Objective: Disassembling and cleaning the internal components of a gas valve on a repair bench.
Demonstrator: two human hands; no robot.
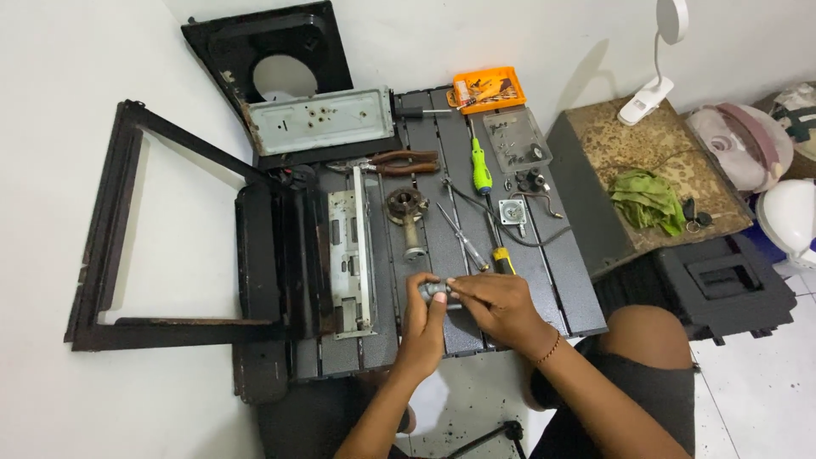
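Both hands meet over the near edge of a dark grey slatted work table (561, 289). My left hand (422, 327) grips a small grey metal part (435, 291), a short cylinder-like piece. My right hand (497, 306) pinches the same part from the right, fingertips on its end. Just beyond the hands lie a rusty burner head with a tube (407, 214), a yellow-handled screwdriver (500, 252) and a thin metal tool (461, 238).
A green-handled screwdriver (481, 167), pliers (395, 161), an orange bit case (489, 89) and a clear lid with small screws (516, 138) lie farther back. A black stove frame (110, 246) and panels (316, 119) stand left. A green rag (648, 201) lies on a side box.
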